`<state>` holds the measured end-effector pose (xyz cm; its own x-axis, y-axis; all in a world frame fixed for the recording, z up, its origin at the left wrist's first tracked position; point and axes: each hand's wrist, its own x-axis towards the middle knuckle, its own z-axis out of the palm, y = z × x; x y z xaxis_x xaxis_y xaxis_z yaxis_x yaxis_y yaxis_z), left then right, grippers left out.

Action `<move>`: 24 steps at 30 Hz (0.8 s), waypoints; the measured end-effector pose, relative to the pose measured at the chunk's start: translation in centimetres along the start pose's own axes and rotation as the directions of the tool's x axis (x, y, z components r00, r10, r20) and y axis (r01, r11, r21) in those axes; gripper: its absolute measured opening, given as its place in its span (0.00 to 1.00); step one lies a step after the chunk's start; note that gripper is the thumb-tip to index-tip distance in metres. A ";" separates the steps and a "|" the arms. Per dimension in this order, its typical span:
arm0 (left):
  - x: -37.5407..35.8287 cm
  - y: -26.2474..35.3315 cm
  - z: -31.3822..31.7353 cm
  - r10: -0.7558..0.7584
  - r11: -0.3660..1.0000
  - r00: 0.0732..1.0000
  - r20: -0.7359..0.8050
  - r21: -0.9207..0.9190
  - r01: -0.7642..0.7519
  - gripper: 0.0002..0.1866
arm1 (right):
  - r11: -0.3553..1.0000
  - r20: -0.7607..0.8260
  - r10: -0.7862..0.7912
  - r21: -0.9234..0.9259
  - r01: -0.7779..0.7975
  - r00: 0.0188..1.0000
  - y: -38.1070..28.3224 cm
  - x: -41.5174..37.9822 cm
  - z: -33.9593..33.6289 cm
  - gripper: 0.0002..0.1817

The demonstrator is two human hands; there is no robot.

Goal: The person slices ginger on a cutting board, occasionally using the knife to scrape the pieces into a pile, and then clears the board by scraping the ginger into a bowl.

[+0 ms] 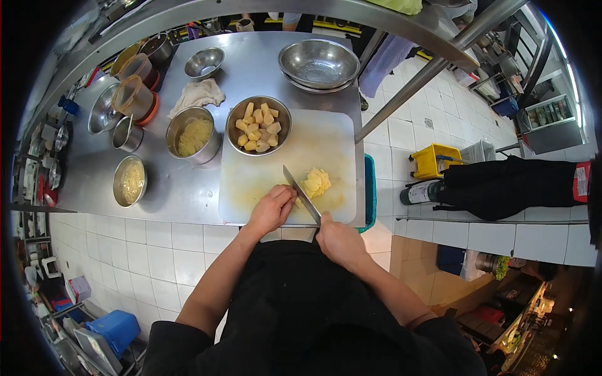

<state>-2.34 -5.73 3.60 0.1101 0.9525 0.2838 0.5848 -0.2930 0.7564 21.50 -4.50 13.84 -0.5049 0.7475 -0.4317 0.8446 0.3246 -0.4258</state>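
Observation:
My right hand (342, 241) is wrapped round the handle of a kitchen knife (300, 191), whose blade slants up and left over the white cutting board (251, 188). Close against the blade's left side, my left hand (273, 208) has its fingers curled down on a pale yellow piece, mostly hidden, that looks like peeled ginger. Thin ginger slices (316, 182) lie heaped just right of the blade. On the board's upper left stands a steel bowl (231, 141) of peeled ginger chunks (258, 128).
Left of the board are a steel pot (213, 150) of pale yellow shreds, a smaller bowl (142, 195) with shreds in liquid, and a crumpled cloth (196, 96). Stacked steel bowls (318, 62) stand behind. A metal post (401, 97) rises by the table's right edge.

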 end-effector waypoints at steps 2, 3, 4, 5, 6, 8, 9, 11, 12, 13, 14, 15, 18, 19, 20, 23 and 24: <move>0.1 -0.2 0.2 0.001 1.000 1.000 0.001 0.000 -0.001 0.09 | 1.000 -0.030 -0.012 0.005 0.012 0.999 0.6 1.0 1.4 0.14; 0.1 -0.2 0.1 0.002 1.000 1.000 0.005 0.003 -0.002 0.09 | 1.000 -0.040 -0.027 0.010 0.027 0.999 0.5 1.4 1.5 0.13; 0.1 -0.2 0.0 0.003 1.000 1.000 0.003 0.009 -0.003 0.09 | 0.999 -0.054 -0.044 0.015 0.045 0.998 0.3 1.8 1.5 0.13; 0.0 -0.1 0.0 0.009 1.000 1.000 0.011 0.006 -0.009 0.09 | 0.999 -0.058 -0.042 0.020 0.043 0.997 0.4 1.4 1.4 0.13; 0.1 0.0 0.1 0.015 1.000 1.000 0.015 0.002 -0.015 0.09 | 0.999 -0.038 -0.036 0.023 0.037 0.999 0.3 0.6 0.4 0.13; 0.2 -0.1 0.1 0.010 1.000 1.000 0.008 0.000 -0.010 0.09 | 0.999 -0.016 -0.033 0.021 0.034 0.999 -0.3 -0.3 -1.0 0.13; -0.2 -0.1 0.1 -0.001 1.000 1.000 0.004 -0.004 0.001 0.09 | 1.000 -0.012 -0.020 0.017 0.020 1.000 -0.6 -0.8 -1.2 0.13; -0.7 -0.3 -0.2 0.004 1.000 1.000 -0.011 0.014 -0.003 0.08 | 1.000 -0.012 0.000 0.002 0.000 1.000 -0.6 -0.8 -0.7 0.13; -0.4 -0.3 0.3 0.020 1.000 0.999 -0.028 0.023 -0.019 0.08 | 1.000 -0.036 -0.024 -0.010 0.023 0.999 -0.3 -0.2 0.3 0.13; -0.2 -0.3 0.7 0.038 0.999 0.999 -0.033 -0.007 -0.038 0.08 | 0.999 -0.060 -0.039 -0.025 0.038 0.997 0.3 -0.2 0.5 0.13; -0.3 -0.6 0.7 0.020 1.000 1.000 -0.019 -0.005 -0.020 0.08 | 0.999 -0.069 -0.011 -0.040 0.009 0.998 0.7 -0.6 -0.2 0.13; -0.2 -0.5 0.6 -0.003 1.000 1.000 0.000 0.011 0.003 0.08 | 0.999 -0.045 -0.029 -0.043 0.027 0.999 0.5 -0.9 -0.8 0.14; -0.3 -0.4 0.5 0.008 1.000 1.000 -0.013 0.016 -0.008 0.08 | 0.999 -0.005 -0.051 -0.010 0.051 0.999 0.1 -1.4 -1.1 0.15; -0.4 -0.3 0.5 -0.003 1.000 1.000 -0.022 0.006 0.003 0.08 | 0.999 -0.008 -0.048 -0.003 0.048 0.999 0.3 -1.8 -1.2 0.14; -0.4 -0.3 0.3 -0.015 1.000 1.000 -0.027 0.021 0.016 0.08 | 0.999 -0.010 -0.043 0.000 0.043 0.999 0.5 -1.9 -1.4 0.14; -0.2 -0.1 0.1 0.013 1.000 1.000 -0.003 -0.001 -0.013 0.09 | 0.998 -0.023 -0.051 0.021 0.052 0.998 0.8 -1.1 0.3 0.13; -0.1 -0.1 0.1 0.011 1.000 1.000 -0.006 0.000 -0.011 0.09 | 0.998 -0.052 -0.064 0.024 0.065 0.997 1.2 -0.4 1.4 0.13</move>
<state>-2.37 -5.83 3.42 0.1122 0.9486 0.2958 0.5836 -0.3039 0.7531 22.46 -5.21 12.42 -0.5477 0.7543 -0.3621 0.8054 0.3581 -0.4723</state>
